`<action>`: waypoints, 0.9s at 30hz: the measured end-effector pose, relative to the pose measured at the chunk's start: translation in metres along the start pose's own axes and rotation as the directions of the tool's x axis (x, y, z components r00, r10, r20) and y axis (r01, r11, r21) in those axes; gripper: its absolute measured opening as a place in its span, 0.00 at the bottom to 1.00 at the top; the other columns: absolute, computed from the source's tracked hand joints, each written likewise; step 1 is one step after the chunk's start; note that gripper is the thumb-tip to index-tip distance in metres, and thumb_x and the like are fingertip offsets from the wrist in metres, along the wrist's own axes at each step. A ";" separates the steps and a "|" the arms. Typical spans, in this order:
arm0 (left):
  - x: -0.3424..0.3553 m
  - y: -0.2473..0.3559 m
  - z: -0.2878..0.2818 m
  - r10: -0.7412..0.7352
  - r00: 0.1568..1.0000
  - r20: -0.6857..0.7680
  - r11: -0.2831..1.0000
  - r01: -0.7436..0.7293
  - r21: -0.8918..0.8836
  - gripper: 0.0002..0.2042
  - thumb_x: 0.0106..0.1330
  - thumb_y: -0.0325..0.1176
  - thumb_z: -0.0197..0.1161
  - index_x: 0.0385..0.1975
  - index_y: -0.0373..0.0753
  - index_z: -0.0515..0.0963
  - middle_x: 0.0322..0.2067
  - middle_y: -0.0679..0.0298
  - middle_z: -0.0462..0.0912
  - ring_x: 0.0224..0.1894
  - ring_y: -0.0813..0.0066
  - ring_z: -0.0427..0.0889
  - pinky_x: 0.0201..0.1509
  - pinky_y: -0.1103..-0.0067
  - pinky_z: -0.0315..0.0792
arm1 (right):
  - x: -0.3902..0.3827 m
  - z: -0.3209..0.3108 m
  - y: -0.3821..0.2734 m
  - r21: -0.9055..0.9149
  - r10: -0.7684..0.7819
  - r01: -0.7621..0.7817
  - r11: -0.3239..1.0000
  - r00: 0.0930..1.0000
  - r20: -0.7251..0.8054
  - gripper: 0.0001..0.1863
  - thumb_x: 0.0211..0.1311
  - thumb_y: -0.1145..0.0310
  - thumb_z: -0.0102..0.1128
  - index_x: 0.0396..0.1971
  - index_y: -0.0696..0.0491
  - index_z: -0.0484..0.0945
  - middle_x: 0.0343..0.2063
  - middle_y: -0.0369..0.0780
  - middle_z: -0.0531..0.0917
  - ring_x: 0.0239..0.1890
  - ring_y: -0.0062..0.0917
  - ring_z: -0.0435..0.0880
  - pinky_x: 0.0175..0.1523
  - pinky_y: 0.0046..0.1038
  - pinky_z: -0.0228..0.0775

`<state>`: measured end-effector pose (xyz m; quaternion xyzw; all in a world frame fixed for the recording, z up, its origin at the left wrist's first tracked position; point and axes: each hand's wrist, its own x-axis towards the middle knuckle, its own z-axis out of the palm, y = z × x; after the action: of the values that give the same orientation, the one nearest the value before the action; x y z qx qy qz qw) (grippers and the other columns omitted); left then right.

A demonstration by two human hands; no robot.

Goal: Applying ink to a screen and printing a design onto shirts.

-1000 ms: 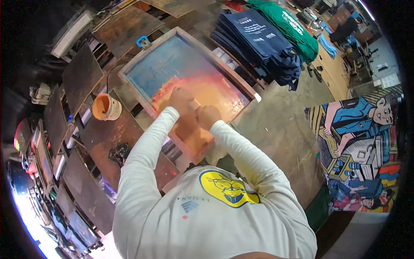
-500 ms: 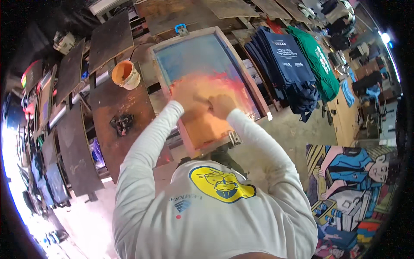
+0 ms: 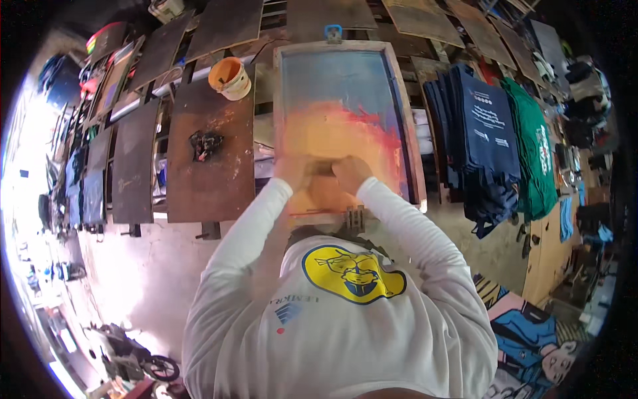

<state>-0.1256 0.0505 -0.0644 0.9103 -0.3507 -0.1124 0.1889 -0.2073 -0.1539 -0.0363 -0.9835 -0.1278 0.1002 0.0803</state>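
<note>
A screen-printing frame (image 3: pixel 401 116) with a pale wooden border lies in front of me. Orange and red ink (image 3: pixel 316 130) covers the nearer part of its mesh; the far part is blue-grey. Low on the mesh, my left hand (image 3: pixel 296 171) and my right hand (image 3: pixel 352 174) grip a short brownish bar, apparently a squeegee (image 3: pixel 322 166). Motion smears the left hand, but its fingers look closed on the bar's left end. The right fingers are curled round the other end. A metal hinge clamp (image 3: pixel 355 218) sits at the frame's near edge, and a blue-topped clamp (image 3: pixel 333 33) at its far edge.
To the left, a stained board (image 3: pixel 199 179) bears a dark crumpled rag (image 3: pixel 205 145) and an orange-smeared bucket (image 3: pixel 230 78). Stacked navy fabric (image 3: pixel 488 133) and green fabric (image 3: pixel 531 153) lie to the right. More dark boards (image 3: pixel 136 166) stretch left and beyond.
My view has turned, so the frame now appears straighter. Both hands have moved nearer to the frame's close end, still together on the bar.
</note>
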 end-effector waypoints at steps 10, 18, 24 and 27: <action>-0.041 0.055 0.019 -0.232 0.971 -0.054 0.970 0.235 0.058 0.15 0.51 0.38 0.64 0.40 0.47 0.82 0.37 0.62 0.85 0.45 0.59 0.83 0.48 0.64 0.77 | -0.030 -0.023 0.027 0.199 -0.153 0.133 0.971 0.984 0.088 0.10 0.48 0.68 0.60 0.31 0.53 0.82 0.30 0.49 0.85 0.37 0.44 0.85 0.42 0.43 0.78; 0.094 -0.016 -0.017 -0.137 0.903 -0.407 0.964 0.216 0.154 0.17 0.52 0.30 0.62 0.45 0.48 0.83 0.43 0.59 0.84 0.51 0.59 0.81 0.56 0.63 0.71 | 0.094 -0.036 0.059 0.071 -0.043 0.056 0.996 0.985 -0.167 0.10 0.54 0.67 0.58 0.34 0.51 0.83 0.38 0.47 0.86 0.42 0.42 0.85 0.48 0.43 0.76; 0.060 -0.002 -0.003 -0.076 0.925 -0.372 0.948 0.183 0.261 0.16 0.51 0.28 0.62 0.42 0.47 0.81 0.42 0.60 0.84 0.49 0.58 0.81 0.56 0.63 0.71 | 0.068 -0.017 0.042 0.032 0.008 -0.005 0.999 0.995 -0.104 0.10 0.53 0.68 0.59 0.34 0.52 0.83 0.36 0.50 0.85 0.43 0.44 0.84 0.48 0.43 0.77; 0.013 0.028 0.011 -0.245 0.943 -0.223 0.960 0.268 0.079 0.13 0.49 0.28 0.64 0.37 0.45 0.80 0.37 0.60 0.83 0.45 0.57 0.81 0.51 0.64 0.72 | 0.029 -0.004 0.030 0.002 -0.133 0.133 0.991 0.989 -0.062 0.09 0.51 0.69 0.58 0.32 0.55 0.82 0.31 0.49 0.84 0.38 0.44 0.83 0.45 0.43 0.78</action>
<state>-0.1364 0.0192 -0.0637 0.9638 -0.2126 -0.0196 0.1594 -0.1717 -0.1754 -0.0431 -0.9751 -0.1903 0.0644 0.0937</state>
